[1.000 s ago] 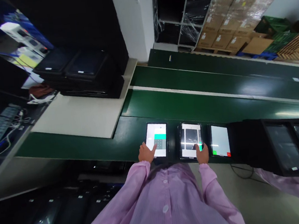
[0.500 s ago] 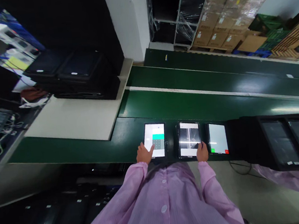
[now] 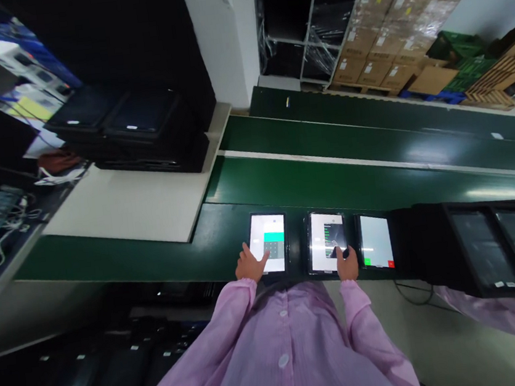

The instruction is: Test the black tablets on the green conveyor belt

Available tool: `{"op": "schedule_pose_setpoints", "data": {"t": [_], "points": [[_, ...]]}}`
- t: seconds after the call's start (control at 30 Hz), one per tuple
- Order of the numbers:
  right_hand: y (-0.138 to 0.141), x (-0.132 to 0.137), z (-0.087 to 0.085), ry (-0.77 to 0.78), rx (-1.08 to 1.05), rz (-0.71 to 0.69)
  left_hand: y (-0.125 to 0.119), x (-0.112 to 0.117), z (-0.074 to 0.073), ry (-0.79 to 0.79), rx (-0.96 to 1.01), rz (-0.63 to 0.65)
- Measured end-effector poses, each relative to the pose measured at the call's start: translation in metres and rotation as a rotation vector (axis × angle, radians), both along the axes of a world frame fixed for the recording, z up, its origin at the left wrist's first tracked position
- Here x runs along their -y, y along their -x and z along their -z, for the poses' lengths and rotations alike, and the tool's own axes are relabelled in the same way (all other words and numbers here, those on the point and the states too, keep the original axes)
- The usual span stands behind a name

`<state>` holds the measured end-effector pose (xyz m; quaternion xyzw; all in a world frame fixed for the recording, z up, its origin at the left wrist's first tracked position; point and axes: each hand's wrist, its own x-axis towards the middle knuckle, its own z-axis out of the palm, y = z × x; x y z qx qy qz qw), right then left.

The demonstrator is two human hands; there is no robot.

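Touching left tablet (image 3: 272, 238), L hand (image 3: 249, 263): head view; thumb on or just over gray keypad below teal block, fingers at L edge; wide grip, thumb & fingers apart.
R hand (image 3: 348, 265): at near R corner of middle tablet (image 3: 321, 241), thumb over screen, fingers by R edge; thumb-to-finger gap, nothing pinched.
Tablets' pos.: flat in a row on near strip of green bench (image 3: 225, 234); right tablet (image 3: 375, 238) just R of R hand.
Tablet build: thin rectangles, blk rims, glossy glass. Left & middle mostly white, middle w/ dark upright graphic; right pale w/ green & red squares at near corners.
Bench: smooth, satiny green, pale strip lengthwise.
Sleeves (image 3: 233, 304): thin pink cloth, gathered cuffs.
Blk case (image 3: 453, 257): R of tablets, matte; two glassy panels (image 3: 483, 248) set side by side, small white labels at near ends.
White board (image 3: 132, 201): L, flat, smooth; bears blk stack (image 3: 141, 147) topped by two dark panels w/ labels.
Cartons (image 3: 373, 68): far R, brown cardboard, stacked, some in shiny clear film; contents can't tell.
Green crates (image 3: 459, 46): plastic, beside cartons; contents unclear.
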<state>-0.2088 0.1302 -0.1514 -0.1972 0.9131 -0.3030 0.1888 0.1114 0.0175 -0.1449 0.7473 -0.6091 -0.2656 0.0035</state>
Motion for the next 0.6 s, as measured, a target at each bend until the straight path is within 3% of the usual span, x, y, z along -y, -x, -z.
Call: {"op": "schedule_pose_setpoints", "data": {"t": [0.23,0.4,0.6], "points": [[0.0,0.0,-0.003,-0.016,0.014,0.006,-0.005,0.001,0.006,-0.001,-0.036,0.039],[0.001,0.0,-0.006,-0.022,0.017,-0.002,-0.021,-0.01,0.025,0.146,-0.166,0.04],[0.0,0.001,-0.009,-0.016,0.02,-0.006,-0.037,-0.041,0.047,0.254,-0.33,0.058]]}}
